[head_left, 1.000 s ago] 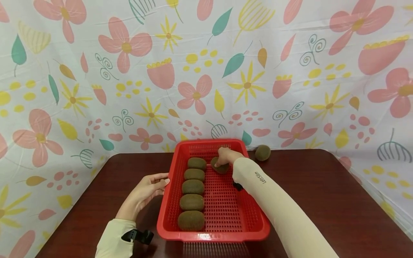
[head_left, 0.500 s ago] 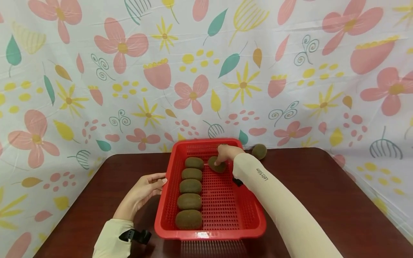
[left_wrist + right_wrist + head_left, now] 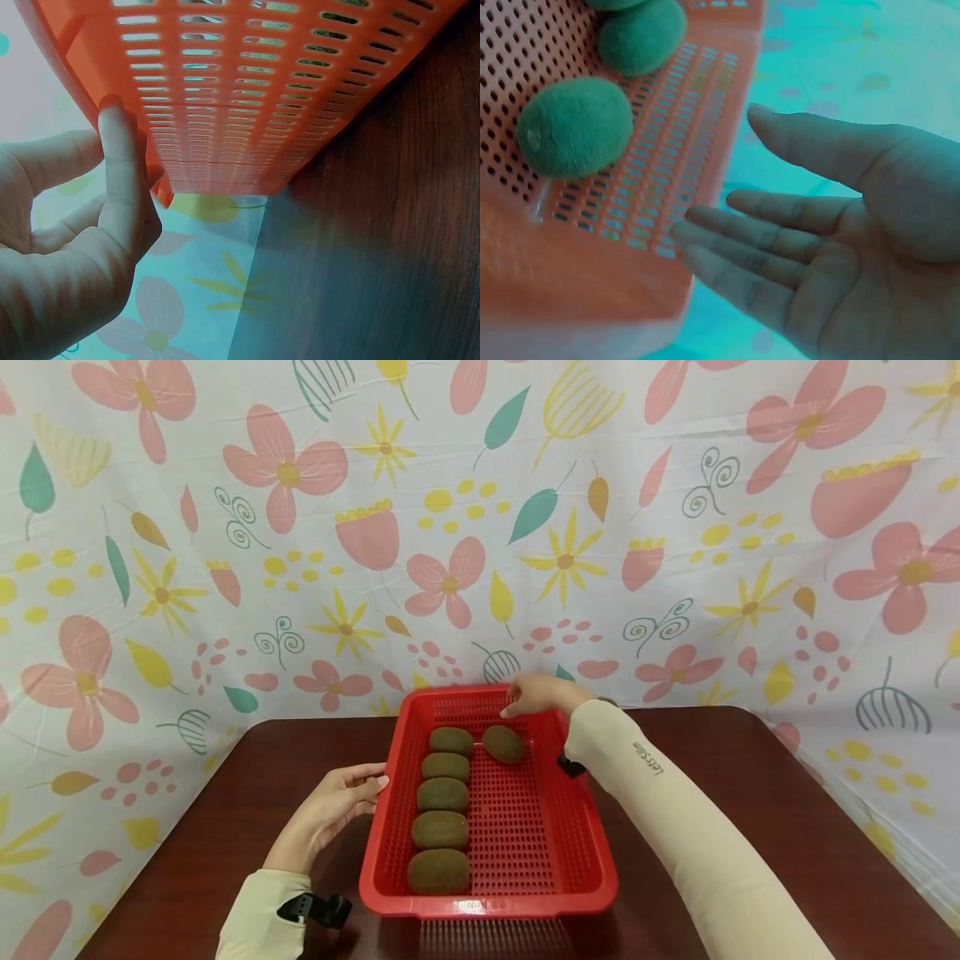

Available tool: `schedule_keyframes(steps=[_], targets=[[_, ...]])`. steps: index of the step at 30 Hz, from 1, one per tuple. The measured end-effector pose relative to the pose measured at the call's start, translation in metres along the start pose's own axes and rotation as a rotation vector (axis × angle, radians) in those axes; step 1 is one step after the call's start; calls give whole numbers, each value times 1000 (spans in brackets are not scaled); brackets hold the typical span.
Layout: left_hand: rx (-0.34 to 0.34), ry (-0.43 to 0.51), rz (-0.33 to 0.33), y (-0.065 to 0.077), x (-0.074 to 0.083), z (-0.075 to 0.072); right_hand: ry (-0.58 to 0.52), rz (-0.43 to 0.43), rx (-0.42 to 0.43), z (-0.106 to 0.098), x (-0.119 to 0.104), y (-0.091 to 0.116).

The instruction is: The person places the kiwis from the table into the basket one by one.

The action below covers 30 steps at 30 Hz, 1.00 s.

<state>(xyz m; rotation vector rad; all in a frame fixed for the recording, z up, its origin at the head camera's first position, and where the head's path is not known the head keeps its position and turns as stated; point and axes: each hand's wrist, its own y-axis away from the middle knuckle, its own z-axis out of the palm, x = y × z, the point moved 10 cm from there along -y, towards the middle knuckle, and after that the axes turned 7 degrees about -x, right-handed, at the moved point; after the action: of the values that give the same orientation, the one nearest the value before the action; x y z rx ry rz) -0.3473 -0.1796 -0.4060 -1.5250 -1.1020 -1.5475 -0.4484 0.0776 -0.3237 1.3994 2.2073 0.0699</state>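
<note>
A red plastic basket [image 3: 487, 906] holds a left-hand column of several brown kiwis [image 3: 441, 830], lying sideways one behind another. A single kiwi [image 3: 504, 744] lies tilted at the back, right of that column. My left hand [image 3: 337, 806] grips the basket's left rim; in the left wrist view its fingers [image 3: 120, 165] bend against the rim. My right hand [image 3: 543, 693] hovers over the back right rim, holding nothing. The right wrist view shows its fingers [image 3: 742, 281] extended and the thumb spread, apart from the nearest kiwi [image 3: 575, 127].
The basket stands on a dark wooden table [image 3: 720, 777]. Another kiwi [image 3: 609, 702] on the table behind the basket is mostly hidden by the right arm. A flower-printed cloth [image 3: 450, 527] hangs along the back and sides.
My right hand has let go of the kiwi at the back of the basket and moved up and right to the rim. The left hand stays at the left rim.
</note>
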Motion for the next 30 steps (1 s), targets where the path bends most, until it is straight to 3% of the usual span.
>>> schedule_keyframes(steps=[6, 14, 19, 24, 30], targets=[[4, -4, -1, 0, 0, -1, -89, -88, 130, -24, 18, 15], [3, 14, 1, 0, -1, 0, -226, -136, 362, -45, 67, 37], [7, 2, 2, 1, -1, -1, -292, -153, 470, -46, 101, 44], [2, 8, 9, 1, -1, -1, -339, -120, 534, -35, 137, 47], [-8, 13, 16, 0, 1, 0, -324, 4, 627, -20, 174, 46]])
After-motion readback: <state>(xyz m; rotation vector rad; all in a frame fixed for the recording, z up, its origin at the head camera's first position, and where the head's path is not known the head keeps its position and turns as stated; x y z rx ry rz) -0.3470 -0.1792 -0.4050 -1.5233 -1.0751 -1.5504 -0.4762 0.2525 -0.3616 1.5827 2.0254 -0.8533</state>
